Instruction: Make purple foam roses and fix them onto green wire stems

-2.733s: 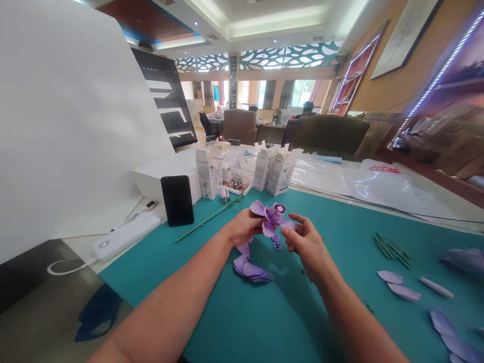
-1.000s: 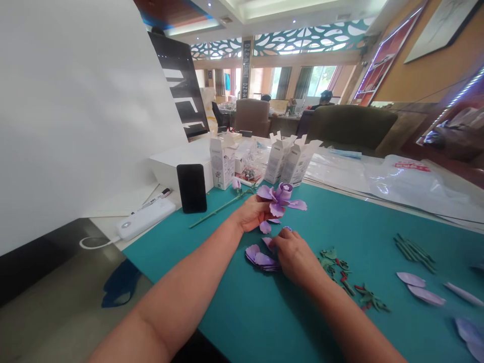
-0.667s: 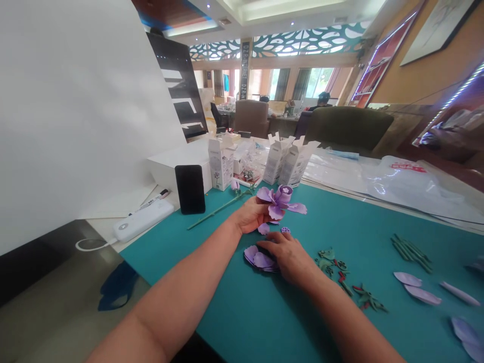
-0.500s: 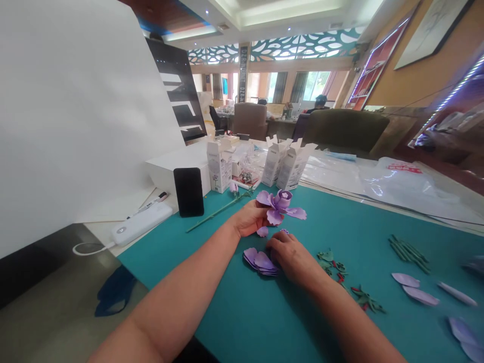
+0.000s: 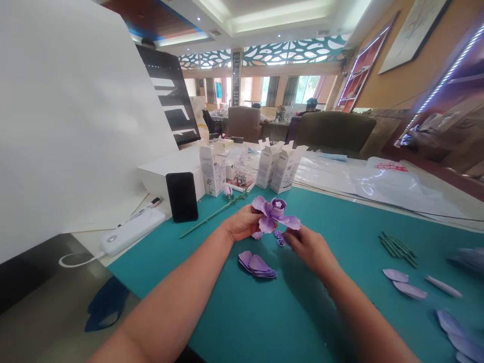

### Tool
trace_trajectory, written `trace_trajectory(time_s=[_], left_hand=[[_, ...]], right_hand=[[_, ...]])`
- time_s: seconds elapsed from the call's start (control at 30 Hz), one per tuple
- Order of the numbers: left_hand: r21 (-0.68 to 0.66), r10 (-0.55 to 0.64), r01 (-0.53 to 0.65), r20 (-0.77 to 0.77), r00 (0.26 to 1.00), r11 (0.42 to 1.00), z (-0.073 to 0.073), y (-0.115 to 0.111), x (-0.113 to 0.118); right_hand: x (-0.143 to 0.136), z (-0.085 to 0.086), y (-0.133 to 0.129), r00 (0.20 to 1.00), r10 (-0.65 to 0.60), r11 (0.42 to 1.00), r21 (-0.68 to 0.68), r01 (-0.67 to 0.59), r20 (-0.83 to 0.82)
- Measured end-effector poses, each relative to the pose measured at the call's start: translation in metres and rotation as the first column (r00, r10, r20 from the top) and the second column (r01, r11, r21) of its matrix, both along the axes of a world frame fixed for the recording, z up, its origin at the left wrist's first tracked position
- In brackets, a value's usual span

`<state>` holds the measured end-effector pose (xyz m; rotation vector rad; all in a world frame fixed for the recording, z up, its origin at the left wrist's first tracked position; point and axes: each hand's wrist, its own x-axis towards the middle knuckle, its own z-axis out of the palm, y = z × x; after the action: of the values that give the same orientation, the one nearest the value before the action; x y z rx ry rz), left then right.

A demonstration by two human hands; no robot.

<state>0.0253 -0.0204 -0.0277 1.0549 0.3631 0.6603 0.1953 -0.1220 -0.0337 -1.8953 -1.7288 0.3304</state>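
Observation:
A light purple artificial flower with spread petals is held up by my left hand, whose fingers close around its underside. My right hand is closed in a pinch beside the flower's right petal. What lies between its fingertips, if anything, is hidden. Just left of those fingers are small purple wheel-shaped pieces on the green mat. Nearer to me lies a stack of purple petals. A small loose petal rests below my left hand.
A green stem with a bud lies behind my left hand. Beyond stand a black tablet-like panel and white boxes. To the right are green stem pieces and loose petals. A white power strip lies at left.
My right hand has moved up and right from beside the petal stack to the flower's right petal, uncovering the wheel-shaped pieces. My right forearm now hides the green and red pieces. The view has shifted slightly.

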Motion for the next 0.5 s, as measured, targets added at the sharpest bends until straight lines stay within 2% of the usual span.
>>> trace_trajectory(time_s=[0.07, 0.17, 0.33, 0.4, 0.5], left_hand=[[0.006, -0.007, 0.007, 0.002, 1.0, 1.0, 0.0, 0.0, 0.0], [0.015, -0.025, 0.025, -0.02, 0.999, 1.0, -0.001, -0.001, 0.0], [0.034, -0.044, 0.047, -0.097, 0.994, 0.998, 0.0, -0.002, 0.001], [0.05, -0.053, 0.059, -0.116, 0.992, 0.997, -0.001, -0.002, 0.002], [0.062, -0.058, 0.066, -0.13, 0.99, 0.996, -0.002, -0.002, 0.002]], right_hand=[[0.009, 0.005, 0.0, 0.993, -0.069, 0.994, 0.075, 0.077, -0.101], [0.02, 0.013, 0.001, 0.953, -0.071, 0.981, 0.152, 0.12, -0.293], [0.024, 0.026, 0.0, 0.802, -0.063, 0.974, 0.138, 0.179, -0.594], [0.021, 0.031, -0.002, 0.764, -0.063, 0.975, 0.125, 0.185, -0.642], [0.017, 0.037, -0.006, 0.763, -0.074, 0.972, 0.124, 0.199, -0.642]])
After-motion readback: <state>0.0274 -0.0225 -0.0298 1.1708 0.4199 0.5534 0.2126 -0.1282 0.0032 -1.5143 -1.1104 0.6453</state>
